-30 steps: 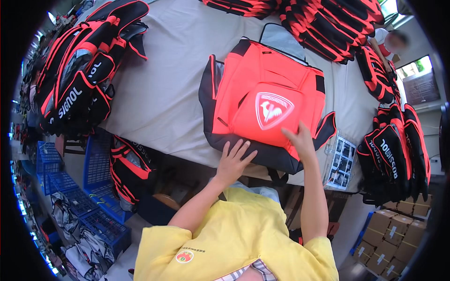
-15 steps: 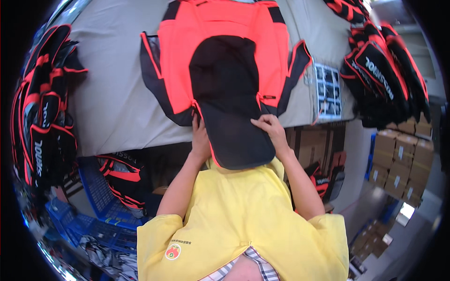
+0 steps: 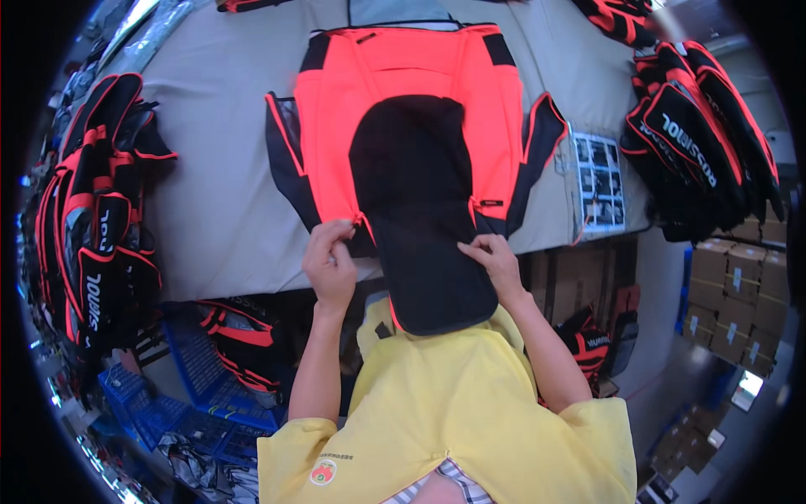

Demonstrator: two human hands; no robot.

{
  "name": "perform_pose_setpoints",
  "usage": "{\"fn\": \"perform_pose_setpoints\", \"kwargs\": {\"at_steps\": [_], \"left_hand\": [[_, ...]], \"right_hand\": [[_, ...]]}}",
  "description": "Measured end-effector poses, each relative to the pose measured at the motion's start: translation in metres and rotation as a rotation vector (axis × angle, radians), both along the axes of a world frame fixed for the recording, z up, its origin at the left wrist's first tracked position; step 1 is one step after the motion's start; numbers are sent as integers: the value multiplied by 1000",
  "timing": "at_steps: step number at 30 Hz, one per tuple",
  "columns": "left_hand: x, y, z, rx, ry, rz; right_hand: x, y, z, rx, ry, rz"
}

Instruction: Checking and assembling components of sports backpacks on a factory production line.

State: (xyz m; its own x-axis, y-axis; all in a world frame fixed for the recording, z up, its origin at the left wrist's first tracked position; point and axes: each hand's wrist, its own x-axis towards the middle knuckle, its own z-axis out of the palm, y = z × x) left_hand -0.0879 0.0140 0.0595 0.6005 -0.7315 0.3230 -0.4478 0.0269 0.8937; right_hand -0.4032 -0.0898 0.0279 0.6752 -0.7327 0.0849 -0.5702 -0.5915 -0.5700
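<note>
A coral-red and black backpack (image 3: 403,63) lies flat on the table, its black front flap (image 3: 428,269) folded down toward me and hanging over the table edge. My left hand (image 3: 332,265) is closed in a pinch at the flap's upper left corner, where the coral zipper ends; it appears to hold the zipper pull, mostly covered by the fingers. On the other side, my right hand (image 3: 495,265) pinches the flap's right edge between thumb and fingers. A second zipper pull (image 3: 491,202) lies loose just above that hand.
Stacks of similar black and coral bags stand at the left (image 3: 101,218) and right (image 3: 688,143) of the grey-covered table (image 3: 227,193). A picture sheet (image 3: 598,181) lies at the table's right. Below left are blue crates (image 3: 201,370); cardboard boxes (image 3: 730,286) stand farther right.
My left hand has come out from beside the flap's left edge and now pinches higher, at the zipper end. My right hand keeps its hold on the flap. The whole view has shifted slightly.
</note>
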Motion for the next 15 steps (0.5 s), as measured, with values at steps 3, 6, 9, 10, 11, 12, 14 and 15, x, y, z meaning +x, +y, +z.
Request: {"fn": "perform_pose_setpoints", "kwargs": {"at_steps": [3, 6, 9, 10, 11, 12, 14, 15], "left_hand": [[-9, -44, 31, 68, -125, -172], [-32, -61, 16, 344, -422, -426], [-57, -57, 0, 522, -713, -453], [-58, -57, -2, 491, -707, -431], [-55, -58, -6, 497, -716, -422], [-53, -57, -8, 480, -687, -420], [-51, -55, -5, 442, -667, -400], [-51, -59, -2, 442, -671, -406]], "right_hand": [[-4, 0, 6, 18, 11, 34], [-3, -8, 28, 53, 57, 155], [1, -42, 44, 114, 119, 250], [7, -57, 47, 110, 63, 232], [15, -73, 50, 111, 7, 215], [35, -91, 58, 130, -8, 168], [87, -116, 69, 34, -169, 143], [110, -131, 56, 34, -215, 179]]}}
